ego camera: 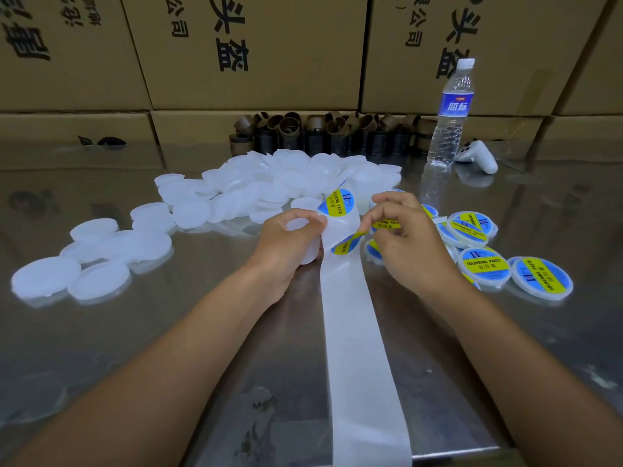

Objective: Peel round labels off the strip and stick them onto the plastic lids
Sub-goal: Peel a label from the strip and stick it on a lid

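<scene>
At centre frame, the left hand (pixel 286 246) curls its fingers around a blank lid (pixel 298 225) and the strip (pixel 354 332). The right hand (pixel 406 247) pinches a label (pixel 345 245) on the strip. Labelled lids (pixel 483 266) lie at right on the desk (pixel 168 332).

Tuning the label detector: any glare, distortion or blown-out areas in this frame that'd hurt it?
Head view: strong wide-angle bowing on the cartons at the edges; the steel table mirrors the water bottle and cartons; the plain lids wash out into one white mass, edges faint; print on the labelled lids is readable.
</scene>
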`<move>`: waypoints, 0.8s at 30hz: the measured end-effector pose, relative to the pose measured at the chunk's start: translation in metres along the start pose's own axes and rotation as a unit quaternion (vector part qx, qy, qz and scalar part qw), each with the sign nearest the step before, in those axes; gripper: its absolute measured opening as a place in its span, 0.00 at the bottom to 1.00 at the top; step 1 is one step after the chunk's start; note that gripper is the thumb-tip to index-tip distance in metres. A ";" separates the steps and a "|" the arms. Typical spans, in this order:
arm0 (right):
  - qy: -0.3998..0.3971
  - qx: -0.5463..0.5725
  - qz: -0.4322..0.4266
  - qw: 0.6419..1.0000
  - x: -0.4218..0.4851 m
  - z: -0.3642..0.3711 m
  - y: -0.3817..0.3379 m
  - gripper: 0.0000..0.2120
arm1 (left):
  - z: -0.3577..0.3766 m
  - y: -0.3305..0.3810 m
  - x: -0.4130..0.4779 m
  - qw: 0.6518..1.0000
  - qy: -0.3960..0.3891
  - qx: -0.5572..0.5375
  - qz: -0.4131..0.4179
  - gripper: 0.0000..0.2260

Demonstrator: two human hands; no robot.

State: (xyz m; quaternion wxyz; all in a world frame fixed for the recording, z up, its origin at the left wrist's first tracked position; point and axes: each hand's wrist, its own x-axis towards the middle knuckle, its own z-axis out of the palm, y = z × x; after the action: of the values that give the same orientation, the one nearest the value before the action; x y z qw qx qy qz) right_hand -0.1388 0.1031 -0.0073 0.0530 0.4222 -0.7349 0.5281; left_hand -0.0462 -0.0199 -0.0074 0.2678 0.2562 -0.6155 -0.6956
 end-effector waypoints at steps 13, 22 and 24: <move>-0.061 0.125 -0.056 0.989 -0.007 0.002 -0.010 0.37 | 0.000 -0.001 -0.001 1.000 0.004 0.014 0.010 0.03; -0.169 0.046 0.015 0.984 -0.010 0.010 0.001 0.41 | -0.003 0.000 0.005 0.999 0.036 -0.031 0.011 0.03; -0.159 0.018 0.017 0.987 -0.009 0.010 0.000 0.40 | -0.005 0.002 0.007 0.998 0.034 -0.061 -0.006 0.05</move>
State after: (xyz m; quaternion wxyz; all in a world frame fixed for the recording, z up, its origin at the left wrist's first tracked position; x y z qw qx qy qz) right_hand -0.1299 0.1000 -0.0164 -0.0815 0.4895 -0.7313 0.4680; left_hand -0.0473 -0.0284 -0.0062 0.2996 0.2667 -0.5607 -0.7244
